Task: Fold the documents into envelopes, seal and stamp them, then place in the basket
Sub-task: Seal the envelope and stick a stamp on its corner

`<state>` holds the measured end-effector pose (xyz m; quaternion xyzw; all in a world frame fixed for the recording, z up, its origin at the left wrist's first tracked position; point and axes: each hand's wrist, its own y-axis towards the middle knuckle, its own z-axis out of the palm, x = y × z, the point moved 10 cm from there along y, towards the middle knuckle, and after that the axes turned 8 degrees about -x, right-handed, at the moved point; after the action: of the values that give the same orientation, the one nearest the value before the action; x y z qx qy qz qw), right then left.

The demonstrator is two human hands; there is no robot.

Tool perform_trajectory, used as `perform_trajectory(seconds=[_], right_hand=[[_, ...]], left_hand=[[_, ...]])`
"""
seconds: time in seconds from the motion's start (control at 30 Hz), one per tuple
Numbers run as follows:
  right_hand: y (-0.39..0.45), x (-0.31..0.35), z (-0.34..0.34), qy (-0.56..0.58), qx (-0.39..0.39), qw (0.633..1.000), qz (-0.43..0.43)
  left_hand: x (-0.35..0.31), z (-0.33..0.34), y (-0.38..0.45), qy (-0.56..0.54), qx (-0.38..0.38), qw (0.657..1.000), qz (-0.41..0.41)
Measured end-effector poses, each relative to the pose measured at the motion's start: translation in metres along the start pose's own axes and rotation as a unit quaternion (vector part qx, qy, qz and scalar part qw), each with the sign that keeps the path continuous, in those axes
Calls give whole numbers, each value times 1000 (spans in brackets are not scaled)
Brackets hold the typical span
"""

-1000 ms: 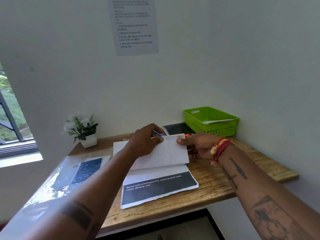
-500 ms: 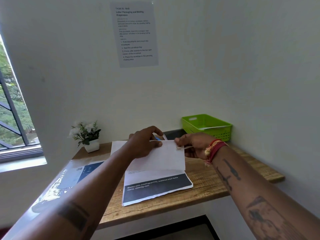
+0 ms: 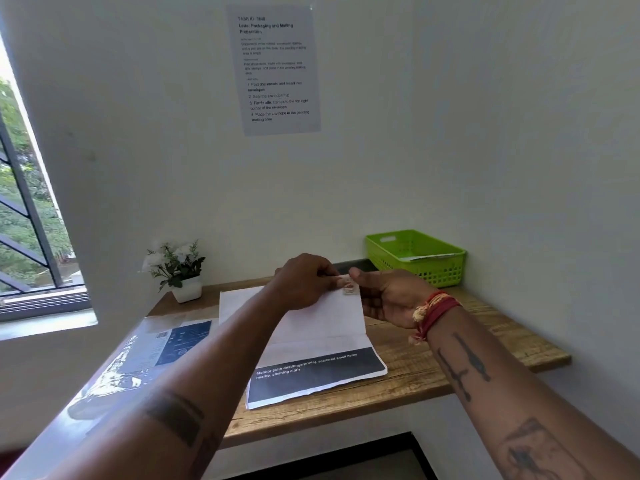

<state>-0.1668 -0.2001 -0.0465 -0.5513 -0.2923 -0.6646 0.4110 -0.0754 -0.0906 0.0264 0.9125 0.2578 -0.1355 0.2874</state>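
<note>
A white envelope [image 3: 325, 318] is held up above the wooden desk [image 3: 433, 358]. My left hand [image 3: 304, 282] pinches its top edge from the left. My right hand [image 3: 388, 292] holds its top right corner, thumb next to a small reddish stamp [image 3: 348, 288] on that corner. Under the envelope lies a printed document [image 3: 315, 372] with a dark band and white text. The green basket [image 3: 415, 254] stands at the back right of the desk, with a white envelope [image 3: 433, 257] lying in it.
A small white pot of white flowers [image 3: 180, 271] stands at the back left. A shiny plastic-wrapped pack [image 3: 138, 355] lies along the left edge. A dark flat object [image 3: 353, 266] sits behind my hands. An instruction sheet [image 3: 275, 69] hangs on the wall.
Both hands have lifted the envelope a little off the desk. The stamp now shows at the envelope's top right corner. My head has tilted up, showing more wall.
</note>
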Motion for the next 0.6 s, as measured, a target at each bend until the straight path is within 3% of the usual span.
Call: perform_trajectory(seconds=[0.33,0.6], right_hand=[[5,-8,2,-60,-19,997,-44],[8,-11,6,-51,1,998,-42]], left_hand=[[0,5,-10,-137,0,989,-60],[-5,2,-8,-112,7,993,-48]])
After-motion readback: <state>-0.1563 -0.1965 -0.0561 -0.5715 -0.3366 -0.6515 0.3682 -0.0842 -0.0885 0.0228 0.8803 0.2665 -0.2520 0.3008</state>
